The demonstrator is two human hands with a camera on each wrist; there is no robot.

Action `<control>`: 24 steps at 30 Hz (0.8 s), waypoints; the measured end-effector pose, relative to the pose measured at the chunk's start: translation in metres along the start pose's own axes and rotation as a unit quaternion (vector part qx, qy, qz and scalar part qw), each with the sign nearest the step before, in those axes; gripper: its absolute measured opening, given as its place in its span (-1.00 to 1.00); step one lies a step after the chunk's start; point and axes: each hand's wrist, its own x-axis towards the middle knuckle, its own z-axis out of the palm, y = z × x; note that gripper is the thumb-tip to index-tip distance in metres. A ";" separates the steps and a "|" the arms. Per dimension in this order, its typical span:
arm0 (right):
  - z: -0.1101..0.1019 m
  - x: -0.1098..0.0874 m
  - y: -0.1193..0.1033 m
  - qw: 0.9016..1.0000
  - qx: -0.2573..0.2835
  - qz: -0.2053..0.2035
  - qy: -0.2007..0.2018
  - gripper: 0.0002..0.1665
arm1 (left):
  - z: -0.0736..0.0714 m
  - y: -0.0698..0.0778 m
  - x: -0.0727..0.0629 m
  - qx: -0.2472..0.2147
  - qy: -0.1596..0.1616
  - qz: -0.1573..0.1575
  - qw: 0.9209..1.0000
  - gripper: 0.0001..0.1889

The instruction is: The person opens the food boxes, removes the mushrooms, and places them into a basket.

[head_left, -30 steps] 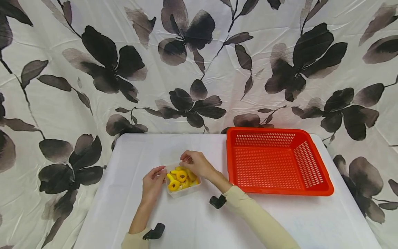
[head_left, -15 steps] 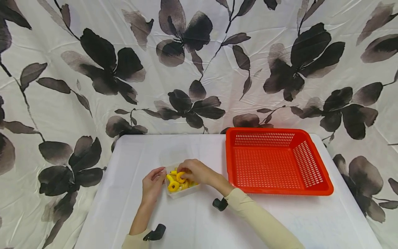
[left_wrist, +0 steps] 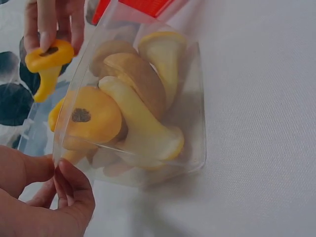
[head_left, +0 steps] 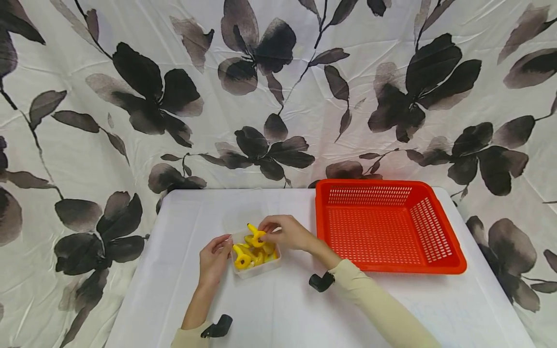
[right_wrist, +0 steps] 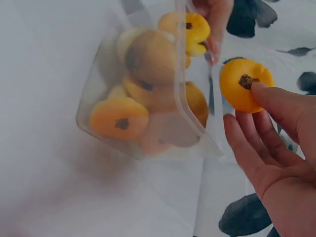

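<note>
A clear plastic box [head_left: 256,273] full of yellow mushrooms [left_wrist: 96,116] stands on the white-covered table, left of its middle. At the box's left rim, my left hand [head_left: 212,261] pinches the edge between thumb and fingers. Over the far right part of the box, my right hand [head_left: 289,233] holds one yellow mushroom [head_left: 257,237] by its cap, with the stem pointing away. The right wrist view shows the thumb on the dark middle of that held mushroom's cap [right_wrist: 239,94], fingers beneath. The mushrooms at the bottom show only blurrily through the box wall.
A large red perforated basket [head_left: 391,268] stands at the back right of the table. A faint see-through flap [head_left: 237,218] lies just behind the box. Behind the table hangs a white cloth [head_left: 322,111] with dark flowers. Each wrist wears a small black camera [head_left: 321,282].
My right hand reached down into the box, took hold of a mushroom, and lifted it up and slightly right. The left hand stays at the box rim.
</note>
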 end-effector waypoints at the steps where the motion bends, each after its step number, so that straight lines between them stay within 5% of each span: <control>1: -0.003 -0.001 0.000 1.000 0.007 0.005 0.004 -0.81 | 0.000 0.000 0.000 0.002 0.000 0.001 1.000 -0.68; 12: -0.036 -0.014 0.003 0.995 0.085 0.030 0.049 -0.73 | 0.001 -0.001 -0.003 0.014 0.002 0.015 1.000 -0.68; 24: -0.069 -0.035 0.017 0.977 0.155 0.103 0.105 -0.64 | 0.002 0.001 -0.005 0.015 0.004 0.014 1.000 -0.68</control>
